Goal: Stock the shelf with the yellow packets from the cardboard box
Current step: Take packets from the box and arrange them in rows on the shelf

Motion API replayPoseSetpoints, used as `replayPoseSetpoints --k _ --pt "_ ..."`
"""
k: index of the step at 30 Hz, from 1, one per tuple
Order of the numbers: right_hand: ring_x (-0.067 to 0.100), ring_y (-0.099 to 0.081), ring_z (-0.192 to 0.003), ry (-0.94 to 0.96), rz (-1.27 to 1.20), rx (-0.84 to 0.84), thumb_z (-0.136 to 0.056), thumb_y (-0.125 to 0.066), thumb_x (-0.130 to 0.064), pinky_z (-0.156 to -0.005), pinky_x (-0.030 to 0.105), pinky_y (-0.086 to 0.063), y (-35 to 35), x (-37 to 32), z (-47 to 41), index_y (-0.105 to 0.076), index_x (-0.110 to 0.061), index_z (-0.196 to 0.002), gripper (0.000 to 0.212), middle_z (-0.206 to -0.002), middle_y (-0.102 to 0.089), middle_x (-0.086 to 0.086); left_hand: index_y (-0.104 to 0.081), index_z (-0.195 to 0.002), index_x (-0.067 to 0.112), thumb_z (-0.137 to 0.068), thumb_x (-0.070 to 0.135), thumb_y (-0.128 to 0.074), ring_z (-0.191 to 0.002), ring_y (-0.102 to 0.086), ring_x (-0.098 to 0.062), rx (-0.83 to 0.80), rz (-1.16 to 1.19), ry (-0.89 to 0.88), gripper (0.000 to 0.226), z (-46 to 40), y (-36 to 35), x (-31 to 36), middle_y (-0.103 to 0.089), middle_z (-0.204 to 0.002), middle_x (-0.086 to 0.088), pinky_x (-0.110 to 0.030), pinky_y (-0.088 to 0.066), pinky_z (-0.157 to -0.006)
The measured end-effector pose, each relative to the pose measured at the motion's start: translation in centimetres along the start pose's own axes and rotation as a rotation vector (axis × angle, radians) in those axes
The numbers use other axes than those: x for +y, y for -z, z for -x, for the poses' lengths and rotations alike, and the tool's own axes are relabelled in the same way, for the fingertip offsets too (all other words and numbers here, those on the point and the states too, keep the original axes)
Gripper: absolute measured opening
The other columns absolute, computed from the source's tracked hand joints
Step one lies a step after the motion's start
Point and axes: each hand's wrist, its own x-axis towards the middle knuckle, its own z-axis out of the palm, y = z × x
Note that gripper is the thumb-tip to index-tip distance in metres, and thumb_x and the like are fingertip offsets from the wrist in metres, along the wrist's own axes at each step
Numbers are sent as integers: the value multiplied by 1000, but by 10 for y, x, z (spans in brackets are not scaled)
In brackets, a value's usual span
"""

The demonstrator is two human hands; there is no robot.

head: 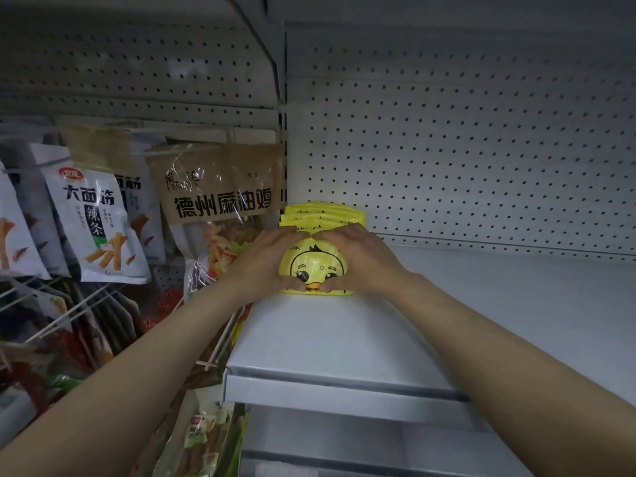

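Hanging on wire hooks at the far left are white snack bags printed with black characters and orange sticks, each tilted forward. Just right of them a brown bag with a clear lower half hangs against the grey pegboard, its right edge close to the upright post that divides the two bays. Below the hooks, more bags in green and red lie in shadow and are too dim to read.

Both bare forearms reach up from the lower corners and meet at the left end of the grey shelf. The left hand curls round the left side of the front yellow packet, fingers over its top edge and thumb pressed low on its face. The right hand mirrors it on the right side, fingers on top, thumb low beside the duck's beak. Together they grip this packet upright, its lower edge on the shelf.

Behind it a row of packets stands in file, running back towards the pegboard; only their top edges show. Right of the hands the shelf board runs on towards the right edge of the view.
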Motion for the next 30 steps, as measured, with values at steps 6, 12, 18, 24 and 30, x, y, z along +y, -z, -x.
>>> replayPoseSetpoints --k 6,12,18,24,30 --pt "21 -40 -128 -41 120 28 -64 -82 -56 -98 37 -38 -1 -11 3 -42 -33 -142 91 -137 -52 -3 -33 -149 25 -67 42 -85 -138 -29 -25 -51 -61 12 98 -2 5 7 -34 -152 -5 -38 -27 -112" --pt "24 -41 -130 -83 229 2 -74 -76 -53 -103 37 -35 14 -28 12 -41 -25 -143 82 -140 -50 2 -23 -152 26 -70 45 -82 -142 -24 -26 -112 -184 146 103 5 16 33 -27 -157 -5 -42 -27 -115" --pt "29 -43 -131 -148 143 -32 -85 -68 -49 -103 41 -41 52 -48 43 -41 -26 -145 69 -142 -49 6 -32 -149 24 -69 36 -84 -138 -31 -31 -65 -240 295 95 46 49 80 -36 -150 -12 -38 -30 -110" --pt "30 -47 -126 -100 58 -5 -87 -65 -49 -95 42 -45 88 -97 105 -45 -27 -139 60 -135 -54 8 -44 -140 24 -72 32 -82 -130 -39 -34 65 -224 393 79 134 89 140 -41 -141 -13 -38 -36 -105" --pt "28 -46 -128 54 -68 -12 -91 -61 -49 -96 39 -44 98 -164 167 -44 -29 -140 55 -137 -52 6 -38 -143 22 -84 44 -68 -127 -41 -32 153 -283 515 69 235 119 182 -44 -136 -10 -44 -40 -102"
